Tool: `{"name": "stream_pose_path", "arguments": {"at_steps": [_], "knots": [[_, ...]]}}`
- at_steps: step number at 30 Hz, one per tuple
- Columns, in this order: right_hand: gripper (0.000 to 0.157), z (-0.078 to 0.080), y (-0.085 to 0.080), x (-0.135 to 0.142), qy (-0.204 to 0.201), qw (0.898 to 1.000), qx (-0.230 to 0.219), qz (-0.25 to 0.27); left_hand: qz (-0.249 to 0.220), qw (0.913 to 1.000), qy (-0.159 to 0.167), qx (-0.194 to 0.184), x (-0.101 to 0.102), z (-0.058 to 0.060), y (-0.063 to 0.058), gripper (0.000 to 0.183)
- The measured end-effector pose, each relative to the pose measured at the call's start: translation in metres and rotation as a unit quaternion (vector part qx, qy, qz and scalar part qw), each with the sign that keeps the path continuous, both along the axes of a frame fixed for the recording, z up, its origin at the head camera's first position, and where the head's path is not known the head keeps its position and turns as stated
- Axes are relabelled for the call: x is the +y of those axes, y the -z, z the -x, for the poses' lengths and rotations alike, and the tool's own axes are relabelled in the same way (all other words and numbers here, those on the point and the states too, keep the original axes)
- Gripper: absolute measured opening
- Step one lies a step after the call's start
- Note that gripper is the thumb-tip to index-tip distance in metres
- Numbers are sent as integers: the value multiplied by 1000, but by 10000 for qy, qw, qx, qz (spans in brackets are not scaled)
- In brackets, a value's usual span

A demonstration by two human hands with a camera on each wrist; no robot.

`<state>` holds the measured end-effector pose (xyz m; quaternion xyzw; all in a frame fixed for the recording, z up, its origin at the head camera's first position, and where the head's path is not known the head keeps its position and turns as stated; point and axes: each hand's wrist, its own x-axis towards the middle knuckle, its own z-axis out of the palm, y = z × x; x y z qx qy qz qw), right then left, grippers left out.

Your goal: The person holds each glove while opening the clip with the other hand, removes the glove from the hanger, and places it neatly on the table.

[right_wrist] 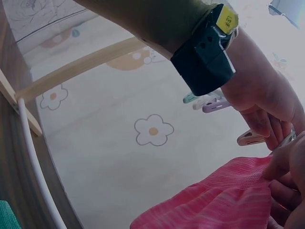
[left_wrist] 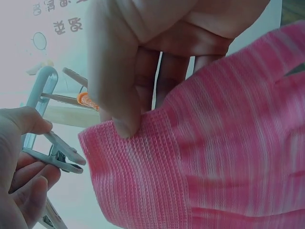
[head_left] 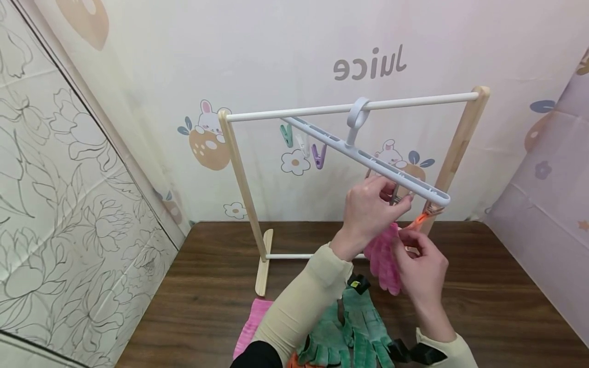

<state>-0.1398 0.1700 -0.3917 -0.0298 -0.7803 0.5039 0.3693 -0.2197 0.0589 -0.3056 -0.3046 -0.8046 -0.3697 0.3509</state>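
My left hand (head_left: 375, 209) is under the near half of a pale grey clip hanger (head_left: 377, 166) and squeezes a grey clothes peg (left_wrist: 62, 155), whose jaws stand apart close to a glove cuff. The cuff belongs to a pink striped knit glove (left_wrist: 233, 157), which my right hand (head_left: 423, 263) pinches between thumb and fingers. Its glove fingers dangle below the hanger in the head view. Beside it, at the hanger's near end, another peg (head_left: 432, 208) grips something orange and knitted (head_left: 417, 221), partly hidden by my hands.
The hanger hooks over the white top bar (head_left: 294, 113) of a wooden-legged rack. Teal (head_left: 287, 135), white and purple pegs (head_left: 318, 156) hang from its far half. Green gloves (head_left: 365, 317) with dark straps and a pink item (head_left: 252, 324) lie on the brown table (head_left: 207, 286).
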Motion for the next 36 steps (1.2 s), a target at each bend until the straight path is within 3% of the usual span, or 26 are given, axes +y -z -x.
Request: {"name": "stream_pose_path", "arguments": {"at_steps": [8, 14, 20, 24, 28, 36], "knots": [[18, -7, 0, 4, -219, 9980, -537, 250, -89, 9999, 81, -42, 0, 1, 2, 21], [21, -13, 0, 6, -477, 9925, -992, 537, -284, 9992, 254, -129, 0, 0, 4, 22], [25, -19, 3, 9, -769, 9847, -1351, 785, -271, 9994, 176, -156, 0, 1, 7, 21], [25, -20, 7, 13, -1167, 9727, -1487, 1342, -199, 9997, 55, -132, 0, 1, 7, 21], [22, -20, 10, 15, -1622, 9541, -1499, 2021, -181, 9998, 43, -123, 0, 2, 7, 22], [12, -20, 16, 26, -2351, 9241, -1702, 2487, -208, 9997, 63, -117, -1, 0, 7, 23]]}}
